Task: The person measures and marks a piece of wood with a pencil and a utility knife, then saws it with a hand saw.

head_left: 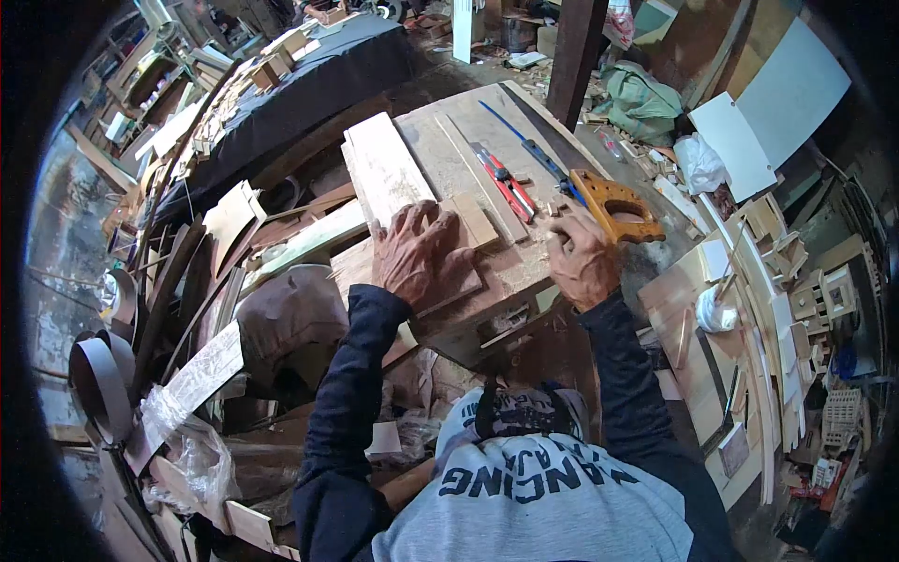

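My left hand point(417, 251) lies flat with fingers spread on a small wooden board point(457, 281), near the front of the workbench. Beyond it is a long pale plank point(389, 169). At the bench's front right edge is my right hand point(585, 260), its fingers curled in; whatever they may hold is hidden. Just past that hand lies a wooden-handled saw point(615, 208). A thin blue and black tool point(546, 164) runs up the bench from the saw handle. Left of it are a red and black hand tool point(506, 184) and a narrow wood strip point(479, 178).
A dark-covered table point(318, 70) with wood pieces stands behind on the left. Offcuts and a clear plastic wrap point(192, 450) crowd the left side. At right are a plywood sheet point(679, 332) and a white container point(716, 309). A dark post point(576, 61) rises behind the bench.
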The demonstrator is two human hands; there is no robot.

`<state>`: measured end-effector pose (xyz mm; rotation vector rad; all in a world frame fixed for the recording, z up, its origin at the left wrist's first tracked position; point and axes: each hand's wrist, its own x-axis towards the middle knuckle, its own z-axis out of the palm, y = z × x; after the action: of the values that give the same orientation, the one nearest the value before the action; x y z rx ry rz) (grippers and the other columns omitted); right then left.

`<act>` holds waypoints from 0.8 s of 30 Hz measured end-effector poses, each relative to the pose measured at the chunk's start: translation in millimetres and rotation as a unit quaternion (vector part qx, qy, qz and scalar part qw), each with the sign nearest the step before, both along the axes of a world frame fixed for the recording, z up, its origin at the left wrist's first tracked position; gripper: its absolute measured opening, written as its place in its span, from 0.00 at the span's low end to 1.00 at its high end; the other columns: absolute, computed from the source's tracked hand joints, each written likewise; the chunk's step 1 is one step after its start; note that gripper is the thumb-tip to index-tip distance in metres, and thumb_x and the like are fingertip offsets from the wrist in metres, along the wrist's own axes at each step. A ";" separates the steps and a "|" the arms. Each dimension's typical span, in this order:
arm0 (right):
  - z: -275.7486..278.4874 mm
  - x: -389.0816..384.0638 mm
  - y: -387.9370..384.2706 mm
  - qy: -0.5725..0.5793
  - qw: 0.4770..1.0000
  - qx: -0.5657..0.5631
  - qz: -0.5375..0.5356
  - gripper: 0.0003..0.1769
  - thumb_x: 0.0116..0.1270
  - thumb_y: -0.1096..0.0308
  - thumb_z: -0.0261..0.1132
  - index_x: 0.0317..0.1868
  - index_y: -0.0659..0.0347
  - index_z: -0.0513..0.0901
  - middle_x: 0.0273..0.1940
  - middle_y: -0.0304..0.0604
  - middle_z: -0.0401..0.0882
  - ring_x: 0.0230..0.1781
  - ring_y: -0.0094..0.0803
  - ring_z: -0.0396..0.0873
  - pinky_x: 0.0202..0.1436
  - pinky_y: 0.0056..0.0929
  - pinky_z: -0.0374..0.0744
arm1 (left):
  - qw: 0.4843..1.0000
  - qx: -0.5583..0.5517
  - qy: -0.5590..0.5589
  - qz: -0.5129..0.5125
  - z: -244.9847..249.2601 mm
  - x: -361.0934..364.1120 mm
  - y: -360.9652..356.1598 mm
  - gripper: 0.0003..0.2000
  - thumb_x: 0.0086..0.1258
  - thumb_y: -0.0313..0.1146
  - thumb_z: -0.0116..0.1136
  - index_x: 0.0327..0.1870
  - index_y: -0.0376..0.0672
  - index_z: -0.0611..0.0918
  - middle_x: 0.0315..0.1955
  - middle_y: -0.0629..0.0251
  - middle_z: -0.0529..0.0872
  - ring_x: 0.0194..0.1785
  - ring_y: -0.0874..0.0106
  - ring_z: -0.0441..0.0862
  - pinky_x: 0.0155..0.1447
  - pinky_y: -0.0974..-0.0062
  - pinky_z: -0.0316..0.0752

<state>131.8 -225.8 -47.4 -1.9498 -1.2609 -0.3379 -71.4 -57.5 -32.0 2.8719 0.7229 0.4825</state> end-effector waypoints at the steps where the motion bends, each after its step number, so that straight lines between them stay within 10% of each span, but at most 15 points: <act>1: 0.2 -6.6 2.8 0.002 1.000 0.001 -0.001 0.09 0.61 0.67 0.66 0.39 0.61 0.84 0.36 0.49 0.82 0.36 0.46 0.82 0.41 0.40 0.79 | 1.000 0.004 -0.004 0.003 -0.7 0.3 -0.9 0.29 0.69 0.59 0.55 0.64 0.49 0.79 0.64 0.54 0.72 0.70 0.52 0.66 0.70 0.38 0.57; 11: -17.7 -28.9 37.7 -0.050 0.994 -0.073 -0.070 0.16 0.58 0.58 0.69 0.39 0.61 0.80 0.39 0.51 0.80 0.43 0.48 0.79 0.48 0.45 0.78 | 1.000 0.013 -0.012 0.021 -8.2 1.8 -2.6 0.29 0.68 0.59 0.56 0.63 0.49 0.80 0.64 0.55 0.73 0.70 0.53 0.67 0.69 0.36 0.57; 17: 2.4 -24.7 21.7 0.157 0.984 -0.057 -0.065 0.11 0.65 0.63 0.65 0.37 0.64 0.78 0.31 0.50 0.84 0.27 0.41 0.84 0.32 0.35 0.81 | 1.000 0.024 -0.014 0.013 -10.7 1.7 -0.5 0.29 0.68 0.58 0.56 0.63 0.49 0.79 0.64 0.54 0.73 0.69 0.52 0.67 0.68 0.35 0.57; 20: -22.4 -9.6 15.2 0.443 0.884 0.137 0.063 0.09 0.69 0.68 0.63 0.40 0.68 0.78 0.29 0.45 0.83 0.28 0.29 0.84 0.30 0.26 0.81 | 0.999 0.029 -0.010 0.011 -10.5 2.7 -1.2 0.28 0.69 0.57 0.56 0.64 0.49 0.79 0.65 0.54 0.73 0.69 0.52 0.67 0.69 0.35 0.57; 24: 6.9 -9.8 -30.1 0.437 0.890 0.126 0.022 0.11 0.73 0.68 0.61 0.47 0.70 0.77 0.32 0.42 0.84 0.27 0.23 0.82 0.28 0.20 0.78 | 0.999 0.028 0.008 0.019 -6.5 5.7 -5.9 0.28 0.69 0.56 0.57 0.64 0.49 0.78 0.66 0.53 0.72 0.71 0.52 0.66 0.70 0.34 0.55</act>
<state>122.0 -255.9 -40.5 -1.5392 -0.6162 0.3686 -65.7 -63.4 -38.5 2.9211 0.7811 0.4919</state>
